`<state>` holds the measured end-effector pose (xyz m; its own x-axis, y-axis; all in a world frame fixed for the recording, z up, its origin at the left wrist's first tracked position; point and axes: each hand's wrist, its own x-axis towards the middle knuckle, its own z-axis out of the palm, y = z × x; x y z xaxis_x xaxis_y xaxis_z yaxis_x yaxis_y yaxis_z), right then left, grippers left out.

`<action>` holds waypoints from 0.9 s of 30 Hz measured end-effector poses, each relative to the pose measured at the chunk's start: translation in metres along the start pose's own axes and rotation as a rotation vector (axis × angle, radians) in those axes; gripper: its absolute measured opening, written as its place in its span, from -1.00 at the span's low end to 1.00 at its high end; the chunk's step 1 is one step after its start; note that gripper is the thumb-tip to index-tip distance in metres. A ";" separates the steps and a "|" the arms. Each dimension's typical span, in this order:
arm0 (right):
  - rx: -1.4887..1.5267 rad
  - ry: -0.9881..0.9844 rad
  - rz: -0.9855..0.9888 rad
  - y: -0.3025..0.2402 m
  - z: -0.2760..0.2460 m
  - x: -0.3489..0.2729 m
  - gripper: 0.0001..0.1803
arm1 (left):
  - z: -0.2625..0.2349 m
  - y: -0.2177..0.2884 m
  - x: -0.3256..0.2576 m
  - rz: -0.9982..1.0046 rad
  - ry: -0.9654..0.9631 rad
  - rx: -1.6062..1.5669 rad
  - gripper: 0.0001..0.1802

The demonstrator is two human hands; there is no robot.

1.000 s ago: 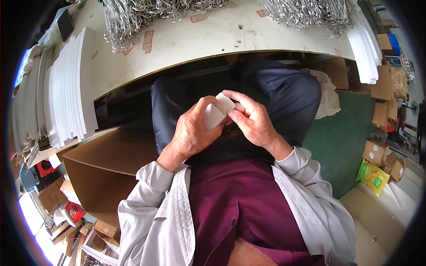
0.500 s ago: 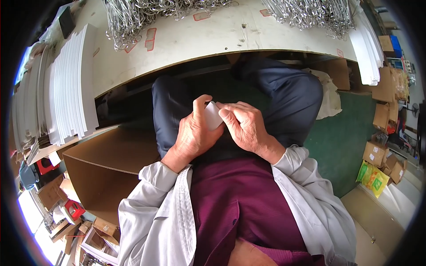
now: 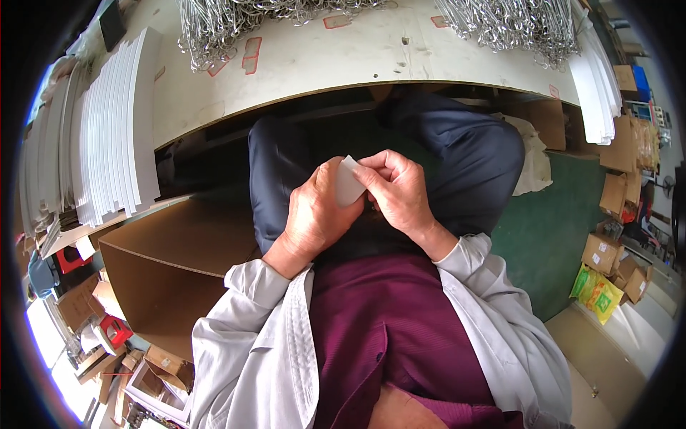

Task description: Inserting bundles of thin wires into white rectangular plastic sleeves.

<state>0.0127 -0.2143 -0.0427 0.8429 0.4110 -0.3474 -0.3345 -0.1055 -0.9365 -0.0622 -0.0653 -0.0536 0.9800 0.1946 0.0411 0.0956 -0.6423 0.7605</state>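
We see a small white card (image 3: 348, 182) — flat, upright, pinched between both hands above the lap.

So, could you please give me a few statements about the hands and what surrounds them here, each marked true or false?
1. Both hands hold a small white piece between them above the lap. True.
2. The left hand rests flat on the table. False: it is off the table, at the white piece.
3. A stack of white strips lies on the person's left side of the table. True.
4. The open cardboard box stands to the person's right. False: it stands to the left, below the table edge.
5. Piles of metal wire hooks lie at the table's far edge. True.
6. The right hand holds a wire hook. False: its fingers pinch the white piece.
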 end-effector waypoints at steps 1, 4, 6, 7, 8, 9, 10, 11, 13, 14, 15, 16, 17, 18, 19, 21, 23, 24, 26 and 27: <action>0.021 -0.014 0.051 -0.001 -0.003 0.002 -0.84 | 0.000 0.000 0.000 0.001 0.001 0.001 -0.33; 0.046 -0.011 0.042 0.004 -0.003 0.003 -0.82 | 0.001 -0.001 0.000 0.009 0.003 0.021 -0.34; 0.045 0.004 0.052 0.004 -0.002 0.003 -0.82 | -0.001 0.001 0.001 0.001 -0.009 -0.004 -0.35; 0.045 0.019 0.061 0.003 -0.002 0.002 -0.82 | 0.000 0.001 0.000 0.000 -0.008 -0.004 -0.35; 0.045 0.018 0.062 0.001 -0.002 0.002 -0.82 | 0.001 0.001 0.000 0.007 -0.003 0.000 -0.35; 0.033 0.023 0.092 -0.003 -0.002 0.001 -0.82 | 0.001 0.001 -0.001 0.013 0.002 0.004 -0.36; 0.022 0.028 0.122 -0.005 -0.001 0.001 -0.82 | 0.001 0.001 -0.001 0.013 0.002 0.004 -0.36; 0.023 0.030 0.122 -0.001 0.000 0.000 -0.82 | 0.002 0.001 -0.002 0.020 0.005 0.011 -0.36; -0.215 0.088 -0.218 0.013 0.003 -0.003 -0.82 | 0.002 0.001 -0.003 0.028 0.007 0.019 -0.36; -0.214 0.087 -0.218 0.014 0.003 -0.003 -0.82 | 0.002 0.000 -0.003 0.026 0.023 0.009 -0.37; -0.252 0.087 -0.325 0.015 0.003 -0.004 -0.82 | 0.001 0.000 -0.004 0.024 0.040 0.000 -0.37; -0.290 0.088 -0.431 0.015 0.004 -0.004 -0.82 | 0.001 0.001 -0.005 0.024 0.040 0.001 -0.37; -0.252 0.086 -0.377 0.014 0.004 -0.004 -0.81 | 0.001 0.003 -0.006 0.001 0.029 -0.011 -0.35; -0.252 0.086 -0.378 0.014 0.004 -0.003 -0.81 | 0.000 0.003 -0.006 -0.022 0.019 -0.023 -0.34; -0.199 0.066 -0.260 0.016 0.002 -0.001 -0.82 | 0.002 0.002 -0.006 -0.022 0.020 -0.023 -0.34; -0.105 0.014 -0.020 0.007 -0.002 0.003 -0.82 | 0.004 -0.002 -0.006 0.103 0.061 0.050 -0.38; -0.123 0.006 -0.029 0.009 -0.003 0.005 -0.82 | 0.004 -0.001 -0.008 0.089 0.049 0.053 -0.38; -0.141 -0.002 -0.038 0.010 -0.004 0.005 -0.81 | 0.003 -0.001 -0.008 0.075 0.037 0.055 -0.39; -0.146 -0.006 -0.032 0.008 -0.005 0.006 -0.80 | 0.004 0.000 -0.009 0.073 0.033 0.048 -0.40; -0.151 -0.010 -0.027 0.007 -0.006 0.007 -0.79 | 0.004 0.000 -0.009 0.070 0.030 0.042 -0.41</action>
<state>0.0190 -0.2176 -0.0523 0.8461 0.4249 -0.3219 -0.2438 -0.2287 -0.9425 -0.0699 -0.0695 -0.0566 0.9789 0.1701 0.1132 0.0351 -0.6857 0.7271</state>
